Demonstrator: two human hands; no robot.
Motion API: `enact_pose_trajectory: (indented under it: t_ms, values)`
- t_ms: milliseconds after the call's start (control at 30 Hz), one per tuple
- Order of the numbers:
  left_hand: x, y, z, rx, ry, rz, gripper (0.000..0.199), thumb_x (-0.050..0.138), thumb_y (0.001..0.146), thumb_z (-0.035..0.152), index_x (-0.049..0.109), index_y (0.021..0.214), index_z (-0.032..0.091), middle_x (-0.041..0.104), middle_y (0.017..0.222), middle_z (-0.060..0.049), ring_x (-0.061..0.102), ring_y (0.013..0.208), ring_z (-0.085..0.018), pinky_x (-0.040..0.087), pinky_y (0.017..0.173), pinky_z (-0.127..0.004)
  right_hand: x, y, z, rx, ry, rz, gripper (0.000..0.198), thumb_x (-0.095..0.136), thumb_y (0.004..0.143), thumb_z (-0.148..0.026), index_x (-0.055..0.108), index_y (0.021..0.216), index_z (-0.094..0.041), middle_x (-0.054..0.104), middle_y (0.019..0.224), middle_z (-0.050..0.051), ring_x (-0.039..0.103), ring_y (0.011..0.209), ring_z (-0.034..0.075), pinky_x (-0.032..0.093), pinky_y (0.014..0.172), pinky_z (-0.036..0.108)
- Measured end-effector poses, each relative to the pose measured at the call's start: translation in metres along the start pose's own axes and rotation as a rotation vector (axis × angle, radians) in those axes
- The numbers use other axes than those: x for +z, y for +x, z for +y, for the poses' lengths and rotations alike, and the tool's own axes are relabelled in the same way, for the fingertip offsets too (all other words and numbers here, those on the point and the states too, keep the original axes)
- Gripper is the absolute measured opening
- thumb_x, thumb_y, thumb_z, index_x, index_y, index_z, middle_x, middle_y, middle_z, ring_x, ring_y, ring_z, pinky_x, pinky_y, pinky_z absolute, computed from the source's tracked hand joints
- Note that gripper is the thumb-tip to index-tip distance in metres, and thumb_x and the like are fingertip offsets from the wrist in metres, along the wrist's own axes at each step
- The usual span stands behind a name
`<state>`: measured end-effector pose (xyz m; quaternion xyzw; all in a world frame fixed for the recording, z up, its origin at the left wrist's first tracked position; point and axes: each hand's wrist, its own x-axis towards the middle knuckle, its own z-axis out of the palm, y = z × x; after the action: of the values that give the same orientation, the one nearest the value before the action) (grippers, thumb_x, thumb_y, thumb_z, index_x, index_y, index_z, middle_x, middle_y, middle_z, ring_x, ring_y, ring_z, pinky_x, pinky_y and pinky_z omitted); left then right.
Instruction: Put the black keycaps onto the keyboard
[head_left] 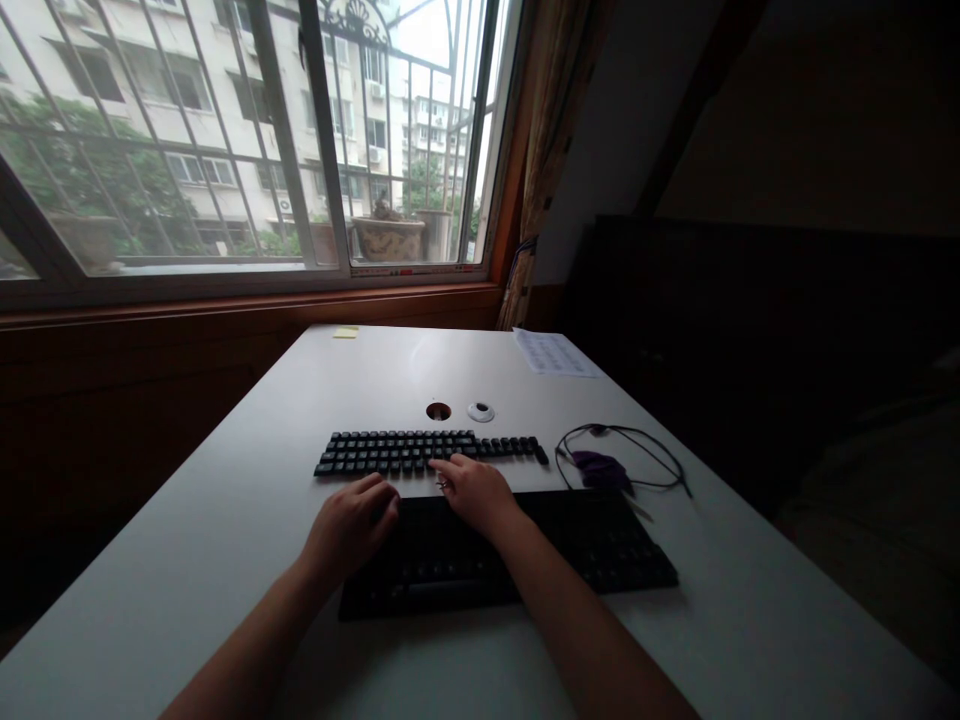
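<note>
The black keyboard (577, 545) lies on the white table (172, 560) under the person's forearms, and keycaps (397, 440) stand in rows just beyond it. The right hand (476, 492) reaches over the keyboard's far edge, its index finger stretched to the nearest row — apparently touching a cap there. A small thing glints beneath those fingers, but I can't make out what it is, nor whether they pinch anything. The left hand (349, 522) is at the keyboard's far left corner, fingers curled; whether they are clamped on something I can't tell either. Beyond the keyboard's right end lie a looped cable (652, 432) and a purple cloth (602, 468).

I'd judge the step in hand to be handling caps singly along that row. The next move calls for a light, exact fingertip touch — neighbouring caps sit close enough to get knocked askew.
</note>
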<state>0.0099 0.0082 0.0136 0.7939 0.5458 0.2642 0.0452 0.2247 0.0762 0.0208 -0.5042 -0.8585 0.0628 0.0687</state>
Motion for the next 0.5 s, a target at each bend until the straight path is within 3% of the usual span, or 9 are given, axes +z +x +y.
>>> enact_pose_trajectory:
  t_ms: [500]
  values:
    - [-0.0019, 0.0003, -0.0058, -0.12, -0.003, 0.072, 0.019, 0.048, 0.094, 0.029, 0.065, 0.091, 0.021, 0.069, 0.089, -0.003, 0.065, 0.073, -0.018, 0.046, 0.068, -0.029, -0.0002, -0.0019, -0.007, -0.016, 0.029, 0.076, 0.038, 0.039, 0.099, -0.036, 0.054, 0.134, -0.035, 0.065, 0.114, 0.003, 0.065, 0.096, 0.02, 0.047, 0.078, 0.029]
